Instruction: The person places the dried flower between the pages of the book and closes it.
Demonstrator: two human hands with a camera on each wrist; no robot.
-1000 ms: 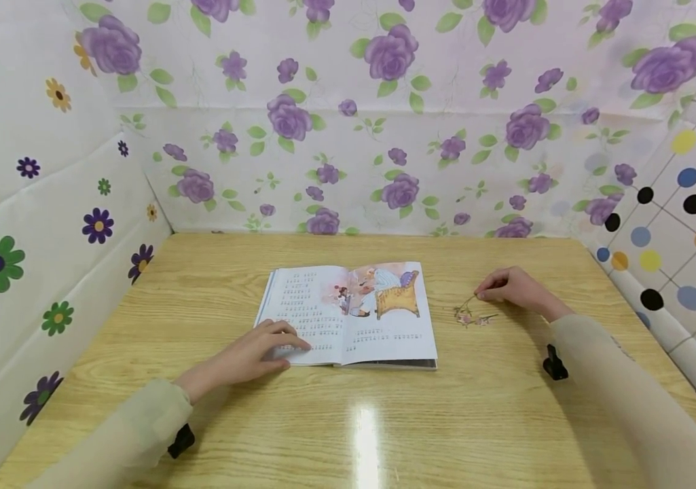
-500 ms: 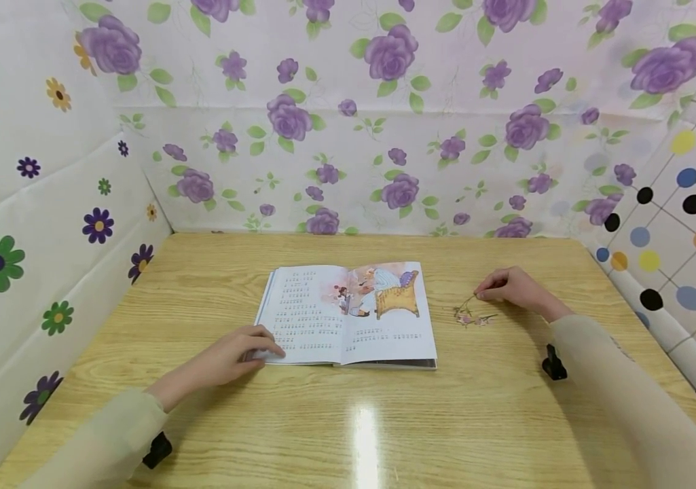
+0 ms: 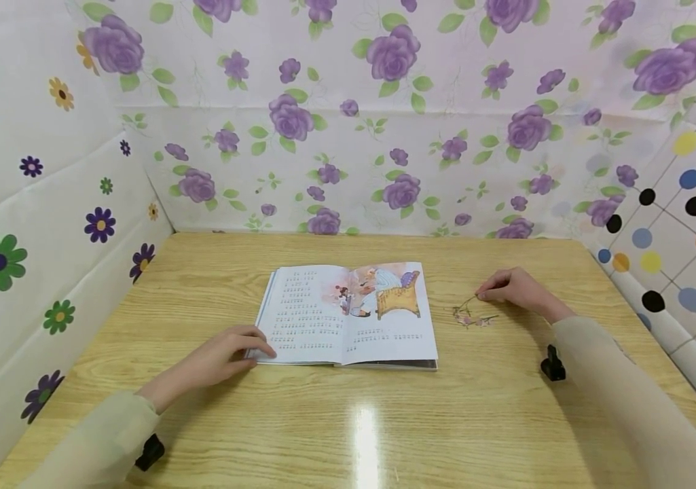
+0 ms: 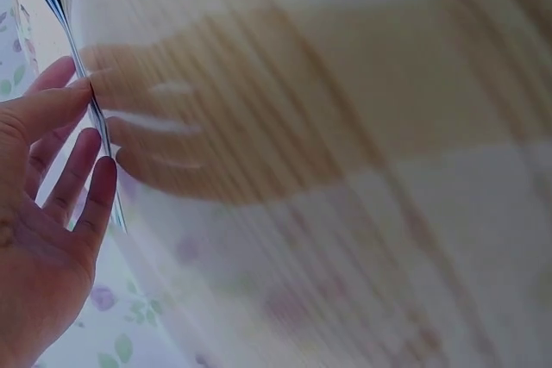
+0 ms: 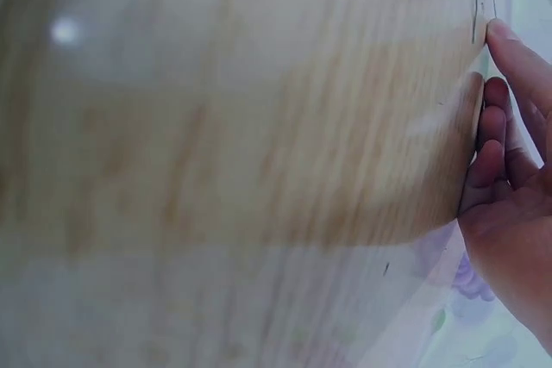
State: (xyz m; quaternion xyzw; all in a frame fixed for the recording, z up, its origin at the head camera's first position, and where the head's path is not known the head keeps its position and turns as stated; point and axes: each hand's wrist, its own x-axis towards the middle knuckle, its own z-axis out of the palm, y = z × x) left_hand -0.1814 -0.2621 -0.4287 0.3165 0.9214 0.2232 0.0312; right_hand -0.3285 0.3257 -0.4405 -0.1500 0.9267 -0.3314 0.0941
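Sprig with small pinkish flowers, thin-stemmed, on the worktop to the right of the book; long axis of the upper stem slanting, one end up and to the right at the right hand, the other down and to the left towards the book; a second stem runs roughly level below, its bare tip pointing right; whether the two are one forked piece or two cannot be told. Placement to the hand: at the left side of the fingertips, flowers below and to the left of them, between the right hand and the book and nearer the hand. Right hand: thumb and forefinger pinch the stem end, remaining fingers curled in behind. Book, one, lying spread face up near the middle of the worktop; spine pointing away from the person, long axis of the spread left to right; printed rows on the left page, coloured picture and a few rows on the right, both upright to the person. Left hand: at the book's near left corner, fingers relaxed, resting at the page corner, thumb at the edge. Black wrist devices, two, the left one and the right one, beneath the pale sleeves. Backdrop sheet, white with purple roses, upright behind the worktop.
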